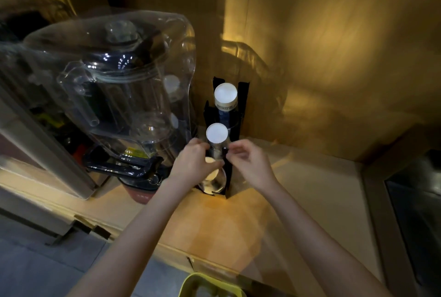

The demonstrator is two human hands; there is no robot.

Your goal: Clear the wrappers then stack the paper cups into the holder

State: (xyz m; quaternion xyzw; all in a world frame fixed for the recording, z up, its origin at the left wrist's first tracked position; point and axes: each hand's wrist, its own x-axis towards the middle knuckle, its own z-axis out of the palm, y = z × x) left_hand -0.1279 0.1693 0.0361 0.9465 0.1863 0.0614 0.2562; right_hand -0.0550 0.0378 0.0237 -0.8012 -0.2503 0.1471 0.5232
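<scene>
Far left: large clear plastic blender cover over a dark-based machine, standing on the pale wooden surface, just beside the holder.

Centre-left: left hand curled against the near side of the tall black slotted cup holder, fingers closed around what looks like a clear-wrapped stack of cups with a white round end; exact grip partly hidden.

Centre: second stack with a white round top seated further back in the same holder, upright to slightly tilted.

Centre-right: right hand at the holder's right edge, thumb and fingertips pressed together in a pinch, probably on a bit of clear wrapper; too blurred to confirm.

Judged step: stripping wrap from the front stack, or settling it into its slot. Next move likely calls for a steady hold with the left and a clean pull away with the right, without tipping the holder.

Right: bare surface running into a corner of warm-lit wooden wall panels. Bottom edge: yellow-green bin rim.
</scene>
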